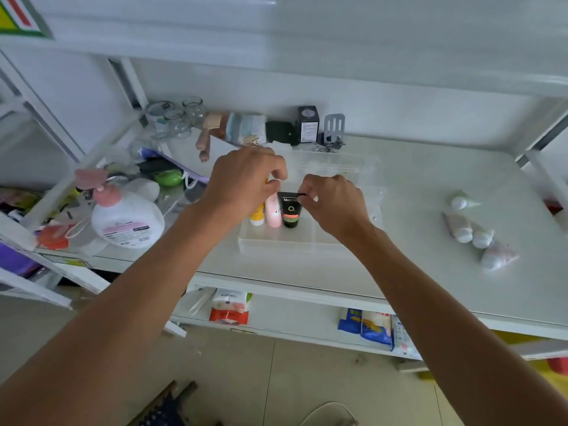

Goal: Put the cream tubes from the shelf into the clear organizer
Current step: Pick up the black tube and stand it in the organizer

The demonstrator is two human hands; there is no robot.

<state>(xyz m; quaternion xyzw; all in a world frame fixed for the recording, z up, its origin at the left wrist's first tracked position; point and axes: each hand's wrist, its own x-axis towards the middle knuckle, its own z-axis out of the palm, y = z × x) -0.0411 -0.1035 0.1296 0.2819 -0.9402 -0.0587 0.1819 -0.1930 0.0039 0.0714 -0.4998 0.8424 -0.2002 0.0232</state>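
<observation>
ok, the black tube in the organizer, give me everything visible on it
The black tube looks like glossy plastic, with white "Men" lettering, a ring logo and an orange-red band. It stands cap-down, leaning slightly, in the clear organizer, against a pink tube. The right hand pinches its flat crimped top edge.

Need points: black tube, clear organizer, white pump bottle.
black tube [290,214], head view, on its front label.
clear organizer [276,245], head view, on its bare near wall.
white pump bottle [127,221], head view, on the middle of its body.
</observation>
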